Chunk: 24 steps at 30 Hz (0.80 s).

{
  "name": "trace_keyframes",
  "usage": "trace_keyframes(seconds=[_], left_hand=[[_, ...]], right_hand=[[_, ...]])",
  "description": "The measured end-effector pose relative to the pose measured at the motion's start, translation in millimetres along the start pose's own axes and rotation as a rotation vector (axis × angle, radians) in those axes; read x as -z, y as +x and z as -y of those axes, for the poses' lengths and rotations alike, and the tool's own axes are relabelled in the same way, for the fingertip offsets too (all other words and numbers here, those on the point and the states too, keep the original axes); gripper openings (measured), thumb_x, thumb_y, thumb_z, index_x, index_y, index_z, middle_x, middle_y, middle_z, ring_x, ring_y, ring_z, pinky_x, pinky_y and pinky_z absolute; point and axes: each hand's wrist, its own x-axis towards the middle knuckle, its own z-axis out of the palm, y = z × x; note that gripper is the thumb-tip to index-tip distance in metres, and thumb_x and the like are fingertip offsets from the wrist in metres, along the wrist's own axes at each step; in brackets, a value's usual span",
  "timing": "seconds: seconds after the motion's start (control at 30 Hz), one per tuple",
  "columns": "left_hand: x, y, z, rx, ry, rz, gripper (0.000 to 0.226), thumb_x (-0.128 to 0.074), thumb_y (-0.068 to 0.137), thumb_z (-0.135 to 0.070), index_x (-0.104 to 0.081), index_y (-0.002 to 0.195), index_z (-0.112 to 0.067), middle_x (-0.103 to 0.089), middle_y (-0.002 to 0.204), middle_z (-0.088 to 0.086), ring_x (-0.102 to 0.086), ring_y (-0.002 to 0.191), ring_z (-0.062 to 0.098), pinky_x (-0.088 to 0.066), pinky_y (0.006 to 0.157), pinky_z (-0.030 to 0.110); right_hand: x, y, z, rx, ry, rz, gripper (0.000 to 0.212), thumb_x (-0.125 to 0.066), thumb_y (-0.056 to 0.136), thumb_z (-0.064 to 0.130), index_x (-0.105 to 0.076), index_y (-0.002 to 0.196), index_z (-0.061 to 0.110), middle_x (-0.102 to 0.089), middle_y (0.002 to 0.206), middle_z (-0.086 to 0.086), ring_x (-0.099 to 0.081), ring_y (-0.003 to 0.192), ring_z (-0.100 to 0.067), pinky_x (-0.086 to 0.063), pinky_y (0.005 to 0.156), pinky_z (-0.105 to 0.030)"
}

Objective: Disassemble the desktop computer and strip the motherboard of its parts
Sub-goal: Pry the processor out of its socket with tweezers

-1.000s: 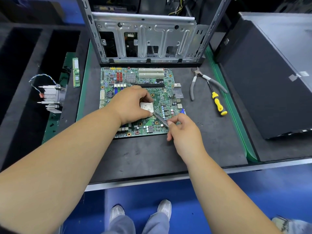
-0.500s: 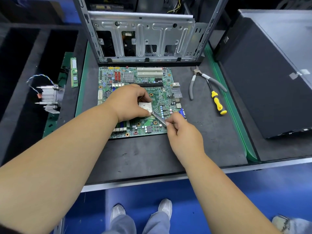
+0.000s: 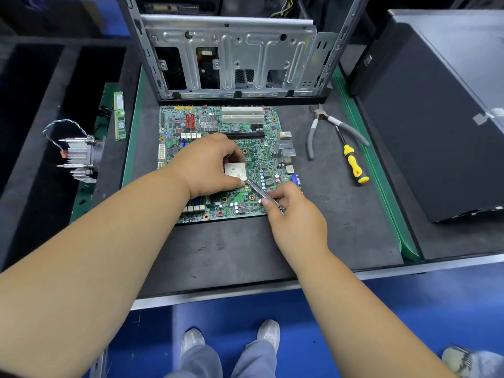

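Note:
A green motherboard [image 3: 245, 126] lies flat on the dark mat in front of the bare metal computer case [image 3: 231, 58]. My left hand [image 3: 207, 165] curls over the board's middle, its thumb and fingers gripping the edges of the silver CPU [image 3: 236, 170]. My right hand [image 3: 291, 211] pinches the thin metal socket lever [image 3: 261, 193], which slants from the CPU's near corner toward me. The socket under the CPU is mostly hidden by my left hand.
Grey-handled pliers [image 3: 321, 126] and a yellow-handled screwdriver [image 3: 354, 167] lie right of the board. A heatsink with fan wires [image 3: 79, 156] and a RAM stick [image 3: 119, 115] sit to the left. A black side panel [image 3: 436, 118] rests at the right.
The right hand has slid a little along the lever toward me. The left hand stays on the CPU, and more of the CPU's top shows between its fingers.

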Motion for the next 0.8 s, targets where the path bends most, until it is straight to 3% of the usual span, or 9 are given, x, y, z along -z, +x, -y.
trace_keyframes(seconds=[0.13,0.43,0.57,0.63,0.7,0.8], left_hand=[[0,1,-1,-0.021,0.039,0.003,0.040,-0.081,0.066,-0.041,-0.064,0.099,-0.027,-0.051,0.093,-0.006,-0.051,0.083,0.012,-0.041,0.074,0.026],[-7,0,4,0.000,-0.116,-0.089,0.032,-0.085,0.060,-0.028,-0.068,0.088,-0.025,-0.055,0.085,-0.008,-0.053,0.082,0.012,-0.046,0.074,0.027],[-9,1,6,0.003,-0.157,-0.097,0.033,-0.087,0.059,-0.025,-0.071,0.088,-0.021,-0.059,0.087,-0.004,-0.056,0.083,0.014,-0.049,0.077,0.030],[-10,1,8,0.004,-0.165,-0.101,0.034,-0.087,0.059,-0.025,-0.071,0.088,-0.020,-0.059,0.088,-0.002,-0.057,0.084,0.015,-0.049,0.078,0.031],[-12,2,9,0.003,-0.159,-0.101,0.034,-0.087,0.059,-0.026,-0.070,0.088,-0.022,-0.058,0.088,-0.003,-0.056,0.084,0.015,-0.049,0.077,0.031],[-13,2,11,0.002,-0.157,-0.101,0.034,-0.087,0.059,-0.027,-0.068,0.087,-0.024,-0.056,0.088,-0.005,-0.056,0.084,0.015,-0.047,0.076,0.029]], right_hand=[[-4,-3,7,0.108,-0.274,-0.037,0.018,-0.049,0.099,0.042,-0.044,0.100,0.024,-0.045,0.063,0.009,-0.041,0.057,-0.025,-0.016,0.044,-0.027],[-16,-12,13,0.125,-0.226,-0.189,0.018,-0.055,0.097,0.031,-0.055,0.096,0.013,-0.046,0.057,0.002,-0.033,0.052,-0.026,-0.007,0.045,-0.025],[-15,-11,12,0.158,-0.243,-0.158,0.021,-0.056,0.097,0.029,-0.056,0.102,0.009,-0.059,0.062,-0.004,-0.043,0.051,-0.028,-0.009,0.045,-0.028],[-14,-12,12,0.197,-0.280,-0.153,0.022,-0.067,0.089,0.022,-0.058,0.100,0.004,-0.060,0.060,-0.006,-0.053,0.049,-0.029,-0.016,0.045,-0.026],[-12,-13,13,0.265,-0.350,-0.173,0.028,-0.081,0.074,0.012,-0.060,0.089,0.001,-0.055,0.052,-0.005,-0.049,0.040,-0.025,-0.019,0.045,-0.023],[-11,-14,11,0.334,-0.409,-0.198,0.031,-0.085,0.066,0.008,-0.059,0.082,0.002,-0.050,0.048,-0.002,-0.042,0.035,-0.020,-0.017,0.044,-0.022]])
